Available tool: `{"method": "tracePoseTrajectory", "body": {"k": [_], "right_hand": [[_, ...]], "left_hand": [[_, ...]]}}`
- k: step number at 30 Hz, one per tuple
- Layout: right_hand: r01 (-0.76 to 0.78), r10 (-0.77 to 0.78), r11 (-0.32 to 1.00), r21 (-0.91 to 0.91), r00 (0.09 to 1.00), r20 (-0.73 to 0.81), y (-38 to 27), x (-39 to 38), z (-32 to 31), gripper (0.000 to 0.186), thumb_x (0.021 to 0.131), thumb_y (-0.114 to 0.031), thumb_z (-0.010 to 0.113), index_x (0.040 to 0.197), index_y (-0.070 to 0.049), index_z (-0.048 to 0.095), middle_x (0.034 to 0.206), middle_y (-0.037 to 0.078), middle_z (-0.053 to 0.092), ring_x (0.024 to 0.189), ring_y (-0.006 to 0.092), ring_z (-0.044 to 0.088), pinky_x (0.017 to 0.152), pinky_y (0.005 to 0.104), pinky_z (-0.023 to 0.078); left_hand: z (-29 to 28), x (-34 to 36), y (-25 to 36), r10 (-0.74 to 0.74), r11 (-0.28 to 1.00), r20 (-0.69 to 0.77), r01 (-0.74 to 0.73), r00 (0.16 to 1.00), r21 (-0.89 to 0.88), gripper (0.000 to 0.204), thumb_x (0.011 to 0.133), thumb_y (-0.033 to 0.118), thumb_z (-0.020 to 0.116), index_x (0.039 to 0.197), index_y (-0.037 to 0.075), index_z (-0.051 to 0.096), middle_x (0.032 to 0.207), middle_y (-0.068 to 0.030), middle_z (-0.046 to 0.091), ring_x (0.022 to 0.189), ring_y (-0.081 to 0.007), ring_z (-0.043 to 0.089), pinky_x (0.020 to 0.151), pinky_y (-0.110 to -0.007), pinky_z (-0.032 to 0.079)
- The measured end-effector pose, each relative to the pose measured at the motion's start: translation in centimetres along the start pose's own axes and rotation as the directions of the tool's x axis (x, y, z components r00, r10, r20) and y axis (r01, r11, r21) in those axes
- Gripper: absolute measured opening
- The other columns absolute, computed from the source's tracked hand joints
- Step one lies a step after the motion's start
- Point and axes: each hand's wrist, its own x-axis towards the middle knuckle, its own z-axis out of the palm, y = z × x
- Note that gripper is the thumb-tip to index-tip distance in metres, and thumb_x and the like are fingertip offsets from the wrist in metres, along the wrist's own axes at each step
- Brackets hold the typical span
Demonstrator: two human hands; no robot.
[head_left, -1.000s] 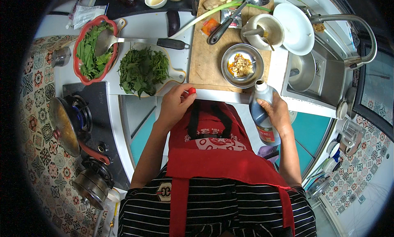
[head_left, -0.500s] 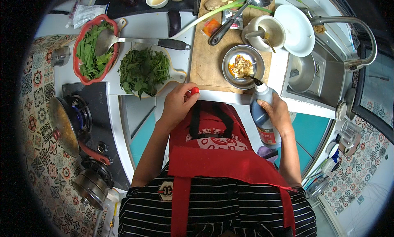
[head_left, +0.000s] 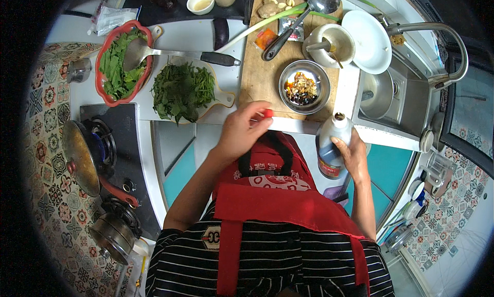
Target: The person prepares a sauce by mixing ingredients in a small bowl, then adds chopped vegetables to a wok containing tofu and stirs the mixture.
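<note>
My right hand (head_left: 354,158) grips an uncapped plastic bottle (head_left: 329,153) of dark liquid, upright just below the steel bowl (head_left: 303,104). The bowl holds minced garlic, orange-red oil and a dark liquid (head_left: 303,97). My left hand (head_left: 246,124) pinches a small red cap (head_left: 267,113) at the front edge of the wooden board (head_left: 260,86). Chopped greens (head_left: 180,91) lie on a white board left of it. Farther left, a red scalloped bowl (head_left: 107,93) of leafy greens has a steel turner (head_left: 135,55) in it.
Behind the bowl are a mortar (head_left: 334,42), ladle (head_left: 321,1), white plate (head_left: 370,34), scallions, ginger and garlic. An eggplant (head_left: 220,34) lies at the back. The sink (head_left: 411,96) is right. A covered pan (head_left: 82,147) on a lit burner and a steel pot (head_left: 110,235) are left.
The bottle has stopped pouring and moved right, more upright. Dark liquid now shows in the steel bowl. My left hand with the red cap has shifted right, toward the bottle.
</note>
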Motion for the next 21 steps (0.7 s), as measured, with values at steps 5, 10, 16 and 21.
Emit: {"method": "tracePoseTrajectory", "body": {"k": [5,10,16,21], "right_hand": [[-0.005,0.004,1.0,0.006,0.998,0.064,-2.0,-1.9,-1.1,0.046,0.078,-0.025,0.071,0.11,0.0,0.049,0.09,0.019,0.064,0.083,0.0281,0.065,0.072,0.036,0.049],[0.125,-0.127,0.992,0.028,0.99,0.056,-4.1,-3.6,-1.8,0.044,0.076,-0.024,0.073,0.107,0.001,0.052,0.085,0.017,0.064,0.079,0.0281,0.063,0.071,0.0358,0.048],[0.164,-0.168,0.986,0.042,0.975,0.147,-9.0,-3.9,-3.5,0.04,0.071,-0.019,0.076,0.1,0.0,0.055,0.081,0.015,0.064,0.076,0.0223,0.063,0.069,0.0327,0.048],[0.163,-0.197,0.971,0.177,0.96,0.199,-12.0,-3.3,-4.2,0.041,0.069,-0.02,0.078,0.097,0.0,0.056,0.08,0.01,0.064,0.075,0.0136,0.06,0.068,0.0288,0.048]], "left_hand": [[4.5,1.5,6.1,0.411,0.908,0.13,-0.418,0.903,0.034,0.029,0.078,0.014,0.068,0.104,0.005,0.059,0.093,-0.0095,0.062,0.082,-0.0189,0.062,0.072,-0.029,0.05],[6.2,1.5,8.1,0.707,0.534,0.35,-0.788,0.615,0.307,0.021,0.08,0.017,0.058,0.095,0.002,0.055,0.088,-0.011,0.052,0.078,-0.0268,0.057,0.07,-0.035,0.049],[2.2,0.0,12.6,0.738,0.522,0.386,-0.831,0.554,0.195,0.013,0.07,0.012,0.06,0.074,0.0,0.061,0.078,-0.0133,0.059,0.074,-0.0296,0.06,0.07,-0.038,0.049],[-2.5,0.2,15.0,0.842,0.292,0.518,-0.935,0.151,-0.203,0.023,0.072,0.012,0.061,0.091,0.002,0.057,0.097,-0.0131,0.059,0.094,-0.0293,0.056,0.079,-0.037,0.048]]}}
